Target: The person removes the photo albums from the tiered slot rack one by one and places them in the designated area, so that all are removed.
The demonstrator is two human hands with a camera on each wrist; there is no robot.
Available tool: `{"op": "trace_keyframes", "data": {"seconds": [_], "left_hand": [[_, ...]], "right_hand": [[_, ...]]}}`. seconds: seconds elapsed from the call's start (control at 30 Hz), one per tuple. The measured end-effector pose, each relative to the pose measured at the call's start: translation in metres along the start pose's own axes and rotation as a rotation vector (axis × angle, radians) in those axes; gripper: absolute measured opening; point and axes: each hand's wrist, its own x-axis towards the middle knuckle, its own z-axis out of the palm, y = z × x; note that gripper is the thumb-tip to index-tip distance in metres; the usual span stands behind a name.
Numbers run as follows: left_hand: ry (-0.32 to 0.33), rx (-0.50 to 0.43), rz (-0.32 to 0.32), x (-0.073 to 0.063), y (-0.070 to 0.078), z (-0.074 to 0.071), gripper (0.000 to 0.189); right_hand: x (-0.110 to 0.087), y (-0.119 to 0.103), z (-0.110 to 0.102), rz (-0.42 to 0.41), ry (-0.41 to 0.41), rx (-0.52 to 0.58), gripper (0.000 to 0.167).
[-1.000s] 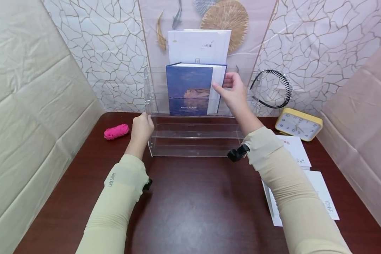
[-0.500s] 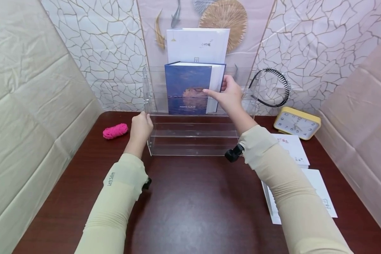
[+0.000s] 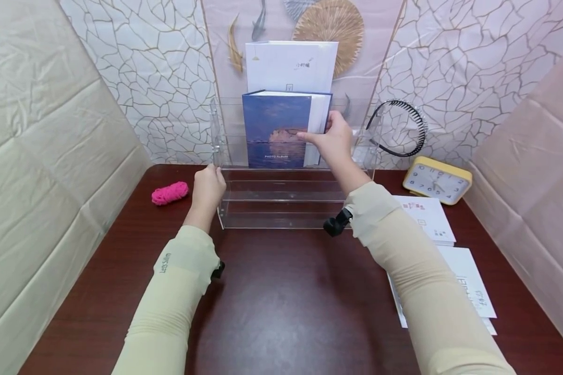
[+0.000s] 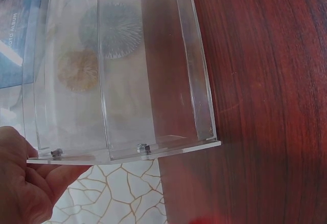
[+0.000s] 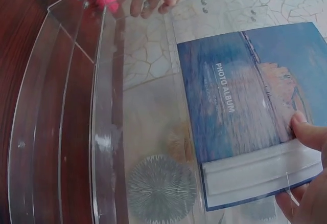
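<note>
A blue photo album [image 3: 277, 130] with a seascape cover stands upright in a tier of a clear acrylic rack [image 3: 286, 196]. My right hand [image 3: 336, 139] pinches its right edge, thumb on the front cover and fingers behind. In the right wrist view the thumb lies on the album [image 5: 245, 101] near its pale band. My left hand [image 3: 208, 188] grips the rack's left side panel; the left wrist view shows the fingers curled round the panel's edge [image 4: 122, 158]. Behind the blue album rises a taller white book [image 3: 291, 65], its lower part hidden.
Pink yarn [image 3: 170, 193] lies left of the rack. A black toothed headband [image 3: 422, 127] hangs at the rack's right end. A yellow clock [image 3: 437, 180] and white books [image 3: 466, 281] sit on the right of the dark table [image 3: 281, 307]. The right forearm partly covers the books.
My right hand has shifted slightly left, its thumb sliding further onto the album's cover. The left hand keeps its grip on the rack. The whole head view has drifted slightly.
</note>
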Motion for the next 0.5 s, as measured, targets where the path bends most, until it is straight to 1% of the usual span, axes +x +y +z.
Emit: {"op": "trace_keyframes", "data": {"seconds": [0.13, 0.27, 0.33, 0.5], "left_hand": [[0.002, -0.003, -0.011, 0.0, -0.001, 0.0, 0.027], [-0.002, 0.001, -0.002, 0.001, -0.001, 0.002, 0.027], [0.002, 0.004, 0.0, 0.001, 0.0, 0.002, 0.027], [0.004, -0.001, -0.005, 0.001, 0.0, 0.003, 0.027]], "right_hand": [[0.001, -0.004, 0.002, 0.012, -0.012, 0.036, 0.063], [0.001, -0.008, 0.002, 0.0, -0.005, 0.043, 0.063], [0.001, -0.012, 0.002, -0.024, -0.008, 0.037, 0.063], [0.004, -0.023, 0.003, -0.137, -0.019, 0.017, 0.06]]}}
